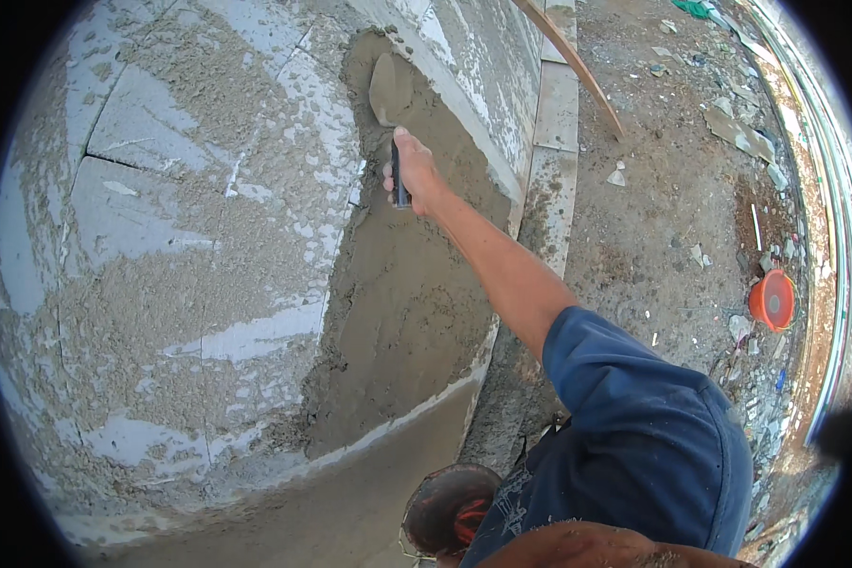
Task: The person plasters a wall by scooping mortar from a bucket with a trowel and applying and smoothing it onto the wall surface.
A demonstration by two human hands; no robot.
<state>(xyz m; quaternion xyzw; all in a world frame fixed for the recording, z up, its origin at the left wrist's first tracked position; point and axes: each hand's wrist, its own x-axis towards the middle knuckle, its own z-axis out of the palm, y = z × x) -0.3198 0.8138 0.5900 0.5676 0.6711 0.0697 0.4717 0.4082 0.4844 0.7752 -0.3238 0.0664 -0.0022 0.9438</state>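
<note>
trowel on the wet patch, upper middle of the frame

we've got our right hand stretched out to the upper middle of the picture, fingers wrapped tight around the dark handle of a trowel. its blade is pressed flat on the fresh mortar patch, right by the patch's top edge.

the patch runs as a brown band from the top centre down to the lower middle. its left edge is ragged where it meets the grey block wall, which is only speckled with thin mortar and shows its joints in the upper left. the right edge of the patch stops near a pale ledge running top to bottom.

right of that ledge there's open dirt ground with scattered rubble, plenty of room out there. a thin curved board leans across the top, and an orange round thing sits at the right edge.

our blue sleeve fills the lower right. a rusty round container shows at the bottom centre; we can't tell what our left hand is doing, it isn't showing.
</note>
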